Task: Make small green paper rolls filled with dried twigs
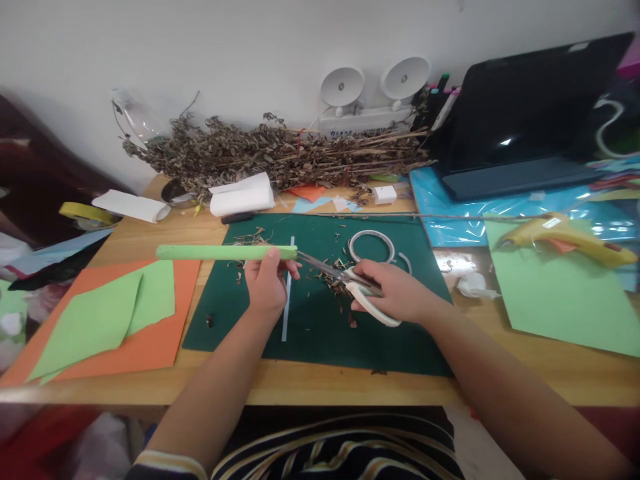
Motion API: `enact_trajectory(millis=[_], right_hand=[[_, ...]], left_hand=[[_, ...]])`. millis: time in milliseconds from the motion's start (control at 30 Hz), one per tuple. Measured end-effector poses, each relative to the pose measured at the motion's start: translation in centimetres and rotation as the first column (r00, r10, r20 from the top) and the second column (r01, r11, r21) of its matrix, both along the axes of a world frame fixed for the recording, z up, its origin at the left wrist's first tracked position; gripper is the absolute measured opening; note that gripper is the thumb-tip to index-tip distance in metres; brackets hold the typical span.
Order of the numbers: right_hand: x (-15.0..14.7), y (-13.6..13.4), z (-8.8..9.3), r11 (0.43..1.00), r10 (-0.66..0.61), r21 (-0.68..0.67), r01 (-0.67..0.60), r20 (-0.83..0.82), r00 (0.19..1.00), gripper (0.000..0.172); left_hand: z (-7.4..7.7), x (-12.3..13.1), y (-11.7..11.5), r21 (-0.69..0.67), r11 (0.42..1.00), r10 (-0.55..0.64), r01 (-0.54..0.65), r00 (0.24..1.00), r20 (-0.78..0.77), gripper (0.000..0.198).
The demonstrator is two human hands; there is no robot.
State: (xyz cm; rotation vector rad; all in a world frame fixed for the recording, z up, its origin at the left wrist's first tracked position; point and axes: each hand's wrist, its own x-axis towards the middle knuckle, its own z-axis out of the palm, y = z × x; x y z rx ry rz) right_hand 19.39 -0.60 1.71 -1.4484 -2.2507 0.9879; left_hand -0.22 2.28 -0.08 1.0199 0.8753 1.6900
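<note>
My left hand pinches a long strip of green paper near its right end, holding it level above the dark green cutting mat. In my right hand is a pair of scissors with white handles. Their blades point left, and the tips meet the strip's right end; whether they are cutting into it I cannot tell. Below the hands a thin pale strip lies on the mat. Beyond the scissors sits a roll of white tape, amid scattered dry leaf bits.
A bundle of dried plants lies along the wall. At left, green sheets rest on orange paper. To the right are a yellow glue gun, more green paper and a dark tablet. A white paper roll lies behind the mat.
</note>
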Motion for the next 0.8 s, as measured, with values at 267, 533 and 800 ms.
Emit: enact_trajectory(millis=[267,533,800], right_hand=[[0.0,0.1,0.3,0.97,-0.03,0.242,-0.016,0.183,0.983,0.033],[0.1,0.4,0.0,0.93,-0.038,0.364,-0.058,0.251,0.967,0.03],[0.5,0.2,-0.8,0.76,-0.121,0.648,-0.043,0.206,0.971,0.022]], left_hand=[[-0.1,-0.4,0.0,0.144,0.978,-0.149,0.153,0.988,-0.036,0.027],[0.2,-0.6,-0.2,0.223,0.946,-0.227,0.234,0.972,-0.054,0.022],[0.7,-0.4,-0.9,0.28,0.895,-0.342,0.348,0.937,-0.07,0.024]])
